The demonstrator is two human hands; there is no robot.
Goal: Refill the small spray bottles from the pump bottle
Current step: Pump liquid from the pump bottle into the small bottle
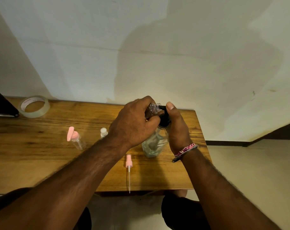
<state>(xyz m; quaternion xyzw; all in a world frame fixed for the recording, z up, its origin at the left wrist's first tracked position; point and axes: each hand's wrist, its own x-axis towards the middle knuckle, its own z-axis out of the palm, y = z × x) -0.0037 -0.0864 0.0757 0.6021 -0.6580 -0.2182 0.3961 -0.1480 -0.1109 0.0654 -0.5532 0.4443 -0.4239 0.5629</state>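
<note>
Both forearms reach out over the wooden table (pixel 41 163) and meet near its far right corner. The left hand (pixel 134 123) is curled, knuckles up, round a small clear spray bottle (pixel 155 107), holding it tipped so its threaded open neck meets the black spout of the pump bottle (pixel 153 143). The right hand (pixel 177 128), a braided band (pixel 184 151) on its wrist, sits on the black pump head, thumb raised along the far side and fingers bent down around it. The clear pump bottle stands upright under both hands. A pink sprayer top (pixel 128 170) with its long tube lies near the front edge. Left of the hands stand a pink-capped bottle (pixel 75 138) and a white-capped one (pixel 103 132), with a tape roll (pixel 34 106) at the far left
</note>
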